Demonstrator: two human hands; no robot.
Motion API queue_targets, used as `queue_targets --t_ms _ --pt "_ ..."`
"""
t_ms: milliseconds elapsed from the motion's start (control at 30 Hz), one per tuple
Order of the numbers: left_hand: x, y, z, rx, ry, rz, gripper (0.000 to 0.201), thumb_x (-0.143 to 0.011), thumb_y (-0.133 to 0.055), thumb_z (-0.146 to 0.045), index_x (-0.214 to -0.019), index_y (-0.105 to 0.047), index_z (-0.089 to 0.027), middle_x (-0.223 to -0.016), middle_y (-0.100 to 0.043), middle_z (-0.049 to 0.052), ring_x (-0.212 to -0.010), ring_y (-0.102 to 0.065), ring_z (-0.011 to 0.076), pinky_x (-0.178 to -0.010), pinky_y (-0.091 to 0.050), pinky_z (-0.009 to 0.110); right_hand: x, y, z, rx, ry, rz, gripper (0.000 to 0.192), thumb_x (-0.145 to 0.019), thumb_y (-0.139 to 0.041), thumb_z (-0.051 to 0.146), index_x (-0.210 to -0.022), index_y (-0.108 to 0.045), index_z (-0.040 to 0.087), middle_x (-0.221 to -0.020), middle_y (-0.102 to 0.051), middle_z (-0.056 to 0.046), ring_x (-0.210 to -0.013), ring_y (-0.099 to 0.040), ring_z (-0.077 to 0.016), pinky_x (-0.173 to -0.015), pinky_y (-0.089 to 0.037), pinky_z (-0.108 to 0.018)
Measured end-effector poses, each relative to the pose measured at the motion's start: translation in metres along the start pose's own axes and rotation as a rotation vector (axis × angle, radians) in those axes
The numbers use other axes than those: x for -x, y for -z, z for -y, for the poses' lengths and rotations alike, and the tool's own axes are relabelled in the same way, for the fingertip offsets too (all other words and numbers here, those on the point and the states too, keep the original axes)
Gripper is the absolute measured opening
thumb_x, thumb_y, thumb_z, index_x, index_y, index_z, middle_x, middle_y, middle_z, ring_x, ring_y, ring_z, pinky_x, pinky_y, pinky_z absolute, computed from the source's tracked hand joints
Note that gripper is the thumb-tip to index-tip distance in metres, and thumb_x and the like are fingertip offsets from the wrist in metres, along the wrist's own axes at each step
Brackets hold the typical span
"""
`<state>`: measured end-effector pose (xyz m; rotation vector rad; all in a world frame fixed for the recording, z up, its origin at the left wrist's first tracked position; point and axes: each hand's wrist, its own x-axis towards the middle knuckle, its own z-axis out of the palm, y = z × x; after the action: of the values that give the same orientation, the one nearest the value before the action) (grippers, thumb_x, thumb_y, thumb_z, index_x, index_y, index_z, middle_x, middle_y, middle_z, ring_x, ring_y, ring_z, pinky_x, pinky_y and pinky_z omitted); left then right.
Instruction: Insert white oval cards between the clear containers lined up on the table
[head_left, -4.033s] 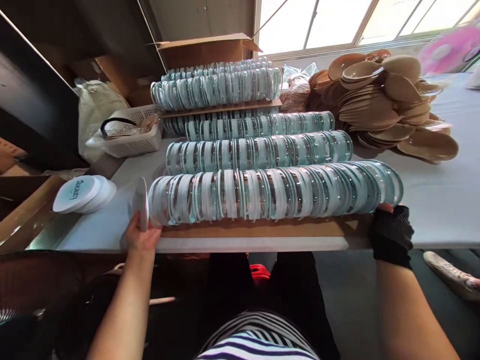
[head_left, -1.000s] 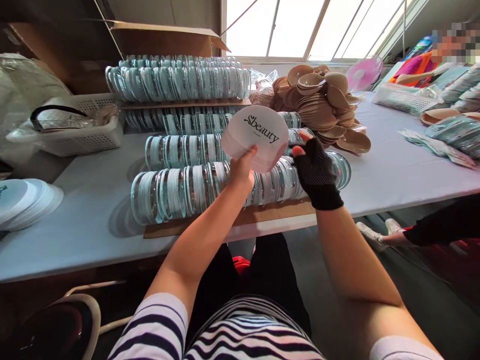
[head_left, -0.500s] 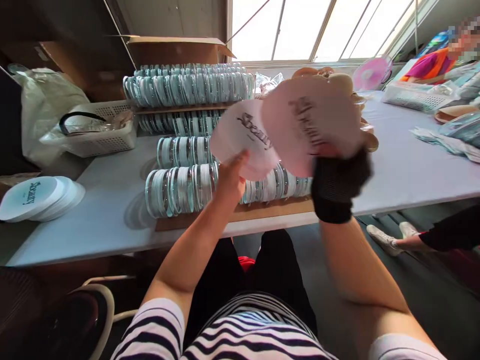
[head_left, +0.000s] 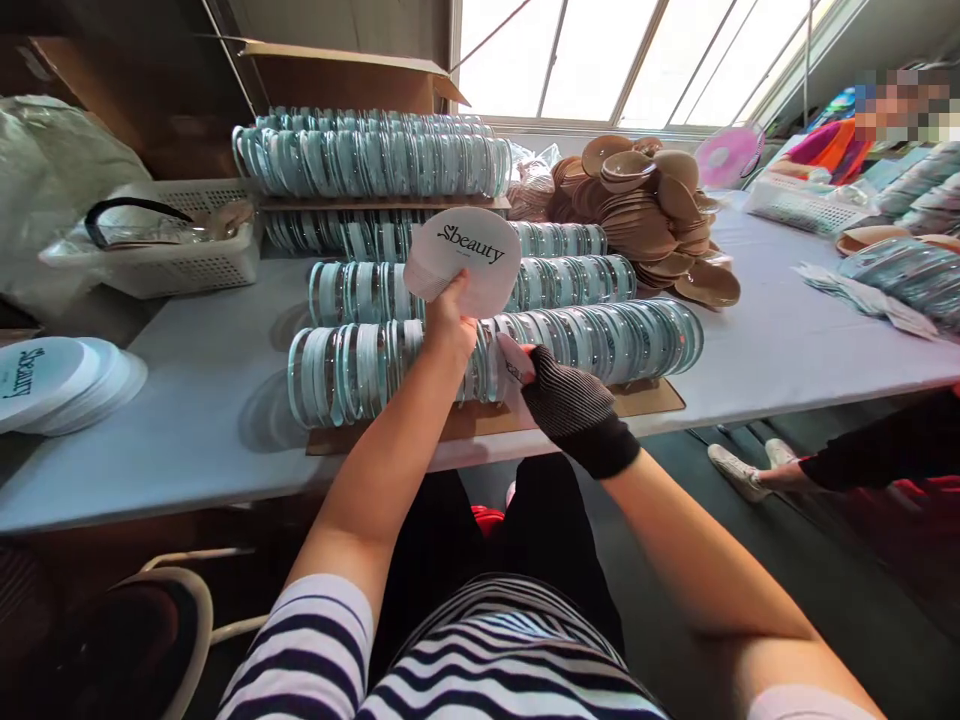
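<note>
My left hand is raised above the front row and closed on a stack of round white printed cards, thumb in front, fingers behind; the top card reads "Sbeauty". My right hand, in a black knit fingerless glove, is low against the front row of clear round cases with pale blue rims. Its fingers are pinched on a single white card, which sits at the row's near face, roughly mid-length. Whether that card is already between two cases I cannot tell; the glove covers the contact.

The front row lies on a brown cardboard sheet at the near edge of the grey table. Three more rows of the same cases lie behind it, the farthest raised on a board. A loose fan of the same white cards lies at the table's left end, well apart from my hands.

Assessment of the step in hand: one card per case. The pinch should stay near the card's edge so the printed face is not creased or smudged. The card should go in square to the case, print upright. The cases stand on edge and lean on one another, so sideways pressure from the gloved hand could tip or spread the row. The held stack should be kept level and close to the row, to shorten each reach and keep the cards from sliding out of my grip.
</note>
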<state>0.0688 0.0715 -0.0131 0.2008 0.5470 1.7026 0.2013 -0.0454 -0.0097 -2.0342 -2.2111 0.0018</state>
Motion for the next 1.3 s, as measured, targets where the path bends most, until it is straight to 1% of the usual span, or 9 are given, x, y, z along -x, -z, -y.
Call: queue_targets --t_ms 133,333,700,767,933,1000,1067,1167,1300 --pt "0.000 0.002 -0.001 0.010 -0.020 -0.020 0.044 -0.078 -0.070 -0.005 -0.119 -0.065 -0.022 -0.136 -0.064 0.007 -0.128 -0.059 0.0223 -0.107 -0.050 0.039 -0.022 -0.001 0.006 -0.045 0.023 0.040 0.042 -0.098 -0.038 0.040 -0.130 -0.052 0.016 -0.089 -0.074 -0.015 -0.080 -0.071 -0.0294 -0.064 -0.042 -0.032" --pt "0.003 0.002 0.000 -0.004 -0.016 -0.010 0.046 -0.077 -0.072 -0.004 -0.119 -0.067 -0.023 -0.128 -0.069 0.004 -0.127 -0.060 0.0224 -0.106 -0.051 0.037 -0.021 -0.008 -0.010 -0.169 0.072 -0.103 0.021 -0.095 -0.041 0.028 -0.099 -0.058 0.016 -0.094 -0.073 -0.013 -0.086 -0.070 -0.0233 -0.068 -0.042 -0.027" --pt "0.008 0.006 0.001 0.000 -0.012 0.028 0.048 -0.080 -0.071 -0.005 -0.123 -0.065 -0.024 -0.127 -0.069 0.005 -0.129 -0.058 0.0231 -0.109 -0.049 0.040 -0.027 -0.033 0.002 0.041 0.075 0.008 0.036 -0.099 -0.031 0.030 -0.105 -0.065 0.016 -0.093 -0.074 -0.016 -0.079 -0.070 -0.0235 -0.063 -0.040 -0.028" --pt "0.010 0.006 0.001 -0.008 -0.017 0.034 0.049 -0.081 -0.070 -0.005 -0.125 -0.064 -0.025 -0.128 -0.069 0.005 -0.130 -0.058 0.0230 -0.110 -0.049 0.040 -0.023 -0.035 -0.001 -0.096 0.080 0.084 0.032 -0.097 -0.035 0.029 -0.102 -0.064 0.016 -0.087 -0.073 -0.015 -0.070 -0.068 -0.0213 -0.060 -0.040 -0.027" --pt "0.010 0.005 0.002 -0.012 -0.056 0.029 0.049 -0.080 -0.070 -0.005 -0.125 -0.063 -0.023 -0.131 -0.067 0.005 -0.130 -0.058 0.0233 -0.109 -0.049 0.040 -0.020 -0.040 -0.026 -1.018 0.111 0.556 0.043 -0.089 -0.045 0.043 -0.118 -0.057 0.013 -0.051 -0.055 0.003 -0.036 -0.041 -0.0115 -0.039 -0.031 -0.022" --pt "0.008 0.003 0.003 -0.011 -0.061 0.017 0.050 -0.079 -0.069 -0.004 -0.125 -0.063 -0.023 -0.129 -0.068 0.005 -0.129 -0.058 0.0233 -0.109 -0.049 0.040 -0.026 -0.032 -0.037 -0.986 0.091 0.438 0.046 -0.086 -0.050 0.050 -0.106 -0.063 0.011 -0.051 -0.054 0.002 -0.039 -0.043 -0.0115 -0.041 -0.035 -0.023" --pt "0.007 0.001 0.005 -0.016 -0.073 0.009 0.049 -0.078 -0.070 -0.003 -0.122 -0.065 -0.023 -0.126 -0.070 0.005 -0.129 -0.059 0.0229 -0.109 -0.049 0.040 -0.043 -0.018 -0.044 -0.782 0.068 0.038 0.042 -0.086 -0.053 0.048 -0.101 -0.067 0.011 -0.065 -0.065 -0.006 -0.054 -0.058 -0.0155 -0.052 -0.047 -0.027" --pt "0.013 -0.001 0.007 -0.052 -0.110 0.026 0.040 -0.076 -0.073 -0.005 -0.112 -0.069 -0.022 -0.118 -0.073 0.004 -0.127 -0.060 0.0224 -0.108 -0.049 0.038 -0.078 0.009 -0.046 -0.636 0.131 -0.461 0.052 -0.090 -0.047 0.041 -0.134 -0.056 0.015 -0.113 -0.071 -0.013 -0.097 -0.068 -0.0224 -0.085 -0.055 -0.039" --pt "0.033 0.005 0.002 -0.133 -0.141 0.111 0.027 -0.071 -0.079 -0.012 -0.096 -0.073 -0.020 -0.106 -0.076 0.005 -0.125 -0.061 0.0260 -0.109 -0.048 0.042 -0.091 0.030 -0.029 -0.415 0.218 -0.480 0.064 -0.090 -0.046 0.039 -0.150 -0.039 0.015 -0.148 -0.050 -0.017 -0.131 -0.053 -0.0266 -0.107 -0.045 -0.047"
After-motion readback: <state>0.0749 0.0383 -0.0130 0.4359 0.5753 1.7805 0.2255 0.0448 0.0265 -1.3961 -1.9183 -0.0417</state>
